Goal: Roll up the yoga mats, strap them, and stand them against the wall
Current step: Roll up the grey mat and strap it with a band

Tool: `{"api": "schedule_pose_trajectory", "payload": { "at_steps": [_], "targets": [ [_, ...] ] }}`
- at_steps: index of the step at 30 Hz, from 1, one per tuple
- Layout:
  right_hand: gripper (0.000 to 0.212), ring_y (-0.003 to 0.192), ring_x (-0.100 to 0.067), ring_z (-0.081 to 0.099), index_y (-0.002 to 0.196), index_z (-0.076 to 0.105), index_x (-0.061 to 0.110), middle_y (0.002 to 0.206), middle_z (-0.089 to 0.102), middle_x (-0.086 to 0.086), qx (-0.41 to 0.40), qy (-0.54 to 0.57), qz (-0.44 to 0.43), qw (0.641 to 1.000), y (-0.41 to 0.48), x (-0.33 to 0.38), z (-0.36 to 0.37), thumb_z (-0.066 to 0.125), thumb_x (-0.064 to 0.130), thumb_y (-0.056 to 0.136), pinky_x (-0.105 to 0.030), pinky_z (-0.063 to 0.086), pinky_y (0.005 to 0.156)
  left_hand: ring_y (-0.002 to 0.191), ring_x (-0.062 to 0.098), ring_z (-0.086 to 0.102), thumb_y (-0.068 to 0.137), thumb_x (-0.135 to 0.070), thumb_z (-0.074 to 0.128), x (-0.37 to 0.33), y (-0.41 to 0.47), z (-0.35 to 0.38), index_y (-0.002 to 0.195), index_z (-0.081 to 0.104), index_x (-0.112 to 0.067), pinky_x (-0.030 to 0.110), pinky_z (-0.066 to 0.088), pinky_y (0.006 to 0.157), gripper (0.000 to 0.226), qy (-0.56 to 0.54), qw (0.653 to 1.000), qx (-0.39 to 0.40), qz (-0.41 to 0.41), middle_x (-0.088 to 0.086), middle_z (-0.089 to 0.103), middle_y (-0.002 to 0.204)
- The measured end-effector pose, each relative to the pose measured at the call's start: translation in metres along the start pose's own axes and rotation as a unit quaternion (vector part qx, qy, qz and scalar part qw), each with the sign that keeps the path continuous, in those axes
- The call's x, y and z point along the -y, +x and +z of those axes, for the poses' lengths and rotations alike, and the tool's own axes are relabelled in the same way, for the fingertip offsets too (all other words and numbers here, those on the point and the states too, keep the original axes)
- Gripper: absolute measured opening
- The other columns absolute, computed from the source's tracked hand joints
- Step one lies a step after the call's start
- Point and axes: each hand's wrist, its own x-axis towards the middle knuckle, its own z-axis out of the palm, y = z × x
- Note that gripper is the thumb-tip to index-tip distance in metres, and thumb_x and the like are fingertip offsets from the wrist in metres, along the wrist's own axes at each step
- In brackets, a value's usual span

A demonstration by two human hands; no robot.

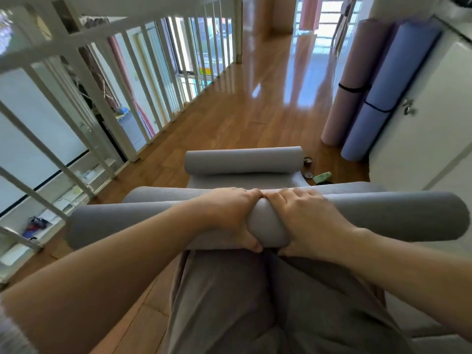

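Grey rolled mat (383,215) held crosswise over knees, centre frame. Gripped mid-length by left hand (229,215) and right hand (304,218), fingers curled round it. Foam judged light, soft, springy, apt to unroll; firm central squeeze advised. Strapped pink mat (350,85) stood at 2 o'clock.

Indoor mezzanine, home or small yoga studio, can't tell which. White railing (122,80) over a lower level, glossy wood floor (255,111), strapped pink mat (350,80) and blue mat (390,80) upright by white cabinet (434,129), grey mat (383,215) rolled.
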Motion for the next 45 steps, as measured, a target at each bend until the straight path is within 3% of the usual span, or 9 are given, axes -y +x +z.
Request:
{"api": "schedule_pose_trajectory", "payload": {
  "at_steps": [3,6,9,15,18,22,27,35,45],
  "targets": [
    [0.086,0.105,-0.016,0.055,0.131,0.040,0.026,0.120,0.056,0.006,0.049,0.041,0.000,0.998,0.016,-0.011,-0.010,0.076,0.060,0.060,-0.037,0.047,0.090,0.114,0.018,0.052,0.064,-0.061,0.077,0.002,0.005,-0.005,0.139,0.035,-0.030,0.038,0.044,0.097,0.092,-0.011,1.000,0.010,-0.025,-0.006,0.054,0.128],
    [0.089,0.099,-0.014,0.057,0.126,0.044,0.026,0.115,0.059,0.006,0.138,0.074,-0.014,0.988,0.042,-0.026,-0.023,0.080,0.063,0.054,-0.037,0.051,0.087,0.121,0.026,0.046,0.070,-0.060,0.070,-0.007,-0.002,0.015,0.145,0.019,-0.024,0.055,0.035,0.104,0.097,0.133,0.987,-0.077,-0.051,0.002,0.044,0.134],
    [0.092,0.103,-0.015,0.056,0.129,0.043,0.027,0.119,0.058,0.006,0.176,0.076,-0.007,0.981,0.053,-0.030,-0.021,0.081,0.063,0.054,-0.035,0.049,0.090,0.114,0.025,0.050,0.068,-0.058,0.071,-0.001,0.000,0.022,0.142,0.020,-0.025,0.049,0.040,0.098,0.095,0.146,0.981,-0.123,-0.044,0.003,0.047,0.128],
    [0.094,0.092,-0.029,0.063,0.127,0.052,0.015,0.109,0.064,-0.007,-0.166,-0.034,-0.007,0.986,0.022,-0.015,0.026,0.084,0.053,0.048,-0.045,0.052,0.081,0.109,0.018,0.054,0.062,-0.059,0.078,0.017,0.021,-0.008,0.137,0.034,-0.030,0.030,0.042,0.085,0.091,0.040,0.999,-0.013,-0.025,-0.004,0.055,0.121],
    [0.081,0.099,-0.022,0.060,0.128,0.044,0.024,0.113,0.060,0.001,-0.064,-0.003,-0.002,0.998,0.039,-0.023,0.007,0.075,0.055,0.060,-0.040,0.049,0.086,0.113,0.017,0.052,0.063,-0.058,0.078,0.020,0.027,-0.018,0.136,0.037,-0.031,0.036,0.042,0.097,0.088,-0.009,0.998,0.023,-0.052,-0.006,0.055,0.123],
    [0.081,0.098,-0.016,0.060,0.124,0.044,0.026,0.109,0.060,0.007,0.001,0.038,-0.008,0.999,0.053,-0.037,-0.005,0.075,0.058,0.057,-0.037,0.051,0.082,0.121,0.024,0.047,0.071,-0.062,0.067,0.007,0.016,0.017,0.145,0.020,-0.029,0.059,0.025,0.108,0.094,0.170,0.973,-0.131,-0.083,-0.002,0.045,0.134],
    [0.074,0.092,-0.015,0.061,0.117,0.047,0.028,0.105,0.063,0.008,0.046,0.053,-0.019,0.997,0.059,-0.038,-0.021,0.076,0.059,0.056,-0.038,0.052,0.080,0.120,0.027,0.049,0.071,-0.056,0.070,0.002,0.014,0.003,0.145,0.020,-0.027,0.059,0.017,0.112,0.094,0.132,0.978,-0.136,-0.085,0.002,0.049,0.129],
    [0.076,0.092,-0.012,0.059,0.119,0.047,0.029,0.106,0.061,0.012,0.049,0.015,-0.073,0.996,-0.001,-0.016,-0.043,0.068,0.067,0.058,-0.037,0.050,0.083,0.116,0.025,0.052,0.075,-0.060,0.064,-0.034,-0.041,0.003,0.149,0.008,-0.022,0.055,0.013,0.113,0.100,0.251,0.960,-0.125,-0.025,0.004,0.047,0.130],
    [0.100,0.126,-0.020,0.042,0.148,0.017,0.024,0.142,0.041,0.001,0.049,-0.014,-0.041,0.998,-0.021,0.001,-0.020,0.066,0.066,0.072,-0.043,0.029,0.111,0.114,0.017,0.053,0.061,-0.066,0.074,-0.013,-0.019,0.001,0.138,0.032,-0.036,0.034,0.043,0.096,0.093,0.053,0.999,-0.001,-0.006,-0.008,0.054,0.129]
  ]
}}
